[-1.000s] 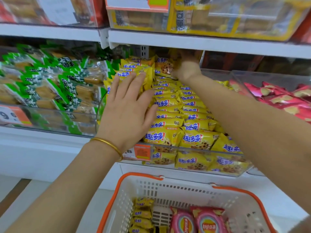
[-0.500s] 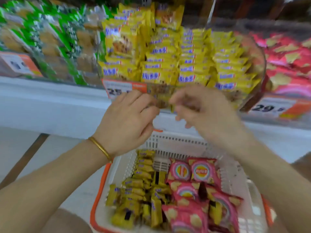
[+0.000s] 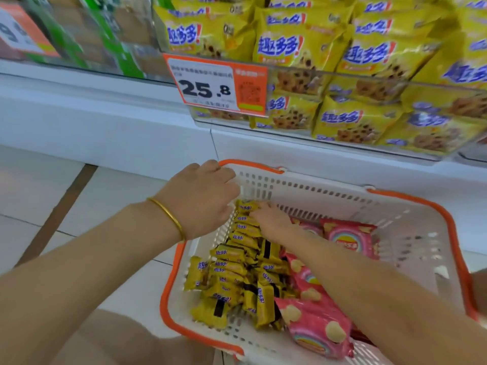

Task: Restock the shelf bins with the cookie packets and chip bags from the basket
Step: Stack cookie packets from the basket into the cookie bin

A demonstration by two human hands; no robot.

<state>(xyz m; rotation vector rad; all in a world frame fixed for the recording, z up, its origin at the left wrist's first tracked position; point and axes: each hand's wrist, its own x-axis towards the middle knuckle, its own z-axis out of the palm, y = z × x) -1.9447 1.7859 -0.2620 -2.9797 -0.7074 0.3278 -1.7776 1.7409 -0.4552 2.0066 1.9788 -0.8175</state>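
Chip bags [image 3: 317,325] in pink lay nearest, heaped along the right-hand middle of the white, orange-rimmed basket [image 3: 411,241], with one more bag flat against the far side. Just left of them, small yellow cookie packets [image 3: 229,277] were piled loosely, and a row of them ran on edge up the basket's left wall toward its far corner.

Right hand [image 3: 272,221] was down inside the basket at the far end of that row. Its fingers [image 3: 259,208] stretched fairly straight and close together, with the tips resting on the last packet [image 3: 246,206]. That packet lay under and just beyond the fingertips, not wrapped by them; the thumb was hidden.

Left hand [image 3: 200,198], with a gold bangle [image 3: 168,217] at the wrist, hung over the basket's far-left corner, just beside the same packet. Its fingers bent downward behind the knuckles, so I could not tell whether they held anything.

Beyond the basket ran the white shelf ledge [image 3: 105,114]. Above it stood a clear bin [image 3: 369,78] packed with larger yellow cookie bags [image 3: 297,48], an orange-and-white price tag [image 3: 208,83] reading 25.8 fixed to its front left corner, and blurred green packs [image 3: 118,35] farther left
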